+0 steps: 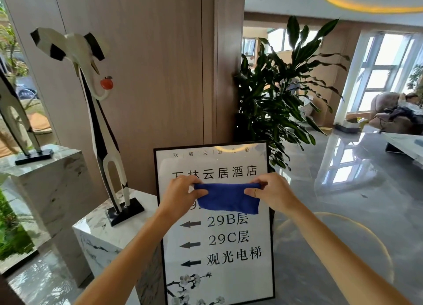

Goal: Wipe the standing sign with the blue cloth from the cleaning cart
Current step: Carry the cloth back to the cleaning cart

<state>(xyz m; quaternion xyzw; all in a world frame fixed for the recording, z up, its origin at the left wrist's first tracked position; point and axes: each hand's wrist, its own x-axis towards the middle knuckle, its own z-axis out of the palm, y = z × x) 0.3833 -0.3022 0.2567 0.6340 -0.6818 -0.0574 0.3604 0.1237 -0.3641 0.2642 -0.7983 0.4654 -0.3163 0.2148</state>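
Observation:
The standing sign [231, 247] is a tall white panel in a black frame with black lettering, arrows and a blossom print at the bottom; it stands upright in front of me. A small blue cloth [229, 198] is stretched between both hands in front of the sign's upper middle. My left hand [180, 191] pinches the cloth's left end and my right hand [272, 191] pinches its right end. Whether the cloth touches the sign's face I cannot tell. The cloth hides part of the lettering. The cleaning cart is out of view.
A low marble plinth [96, 233] left of the sign carries a tall black-and-white elephant sculpture [96, 112]. A higher plinth [45, 174] stands further left. A large potted plant [281, 94] rises behind the sign. Glossy grey floor [343, 201] spreads right toward sofas.

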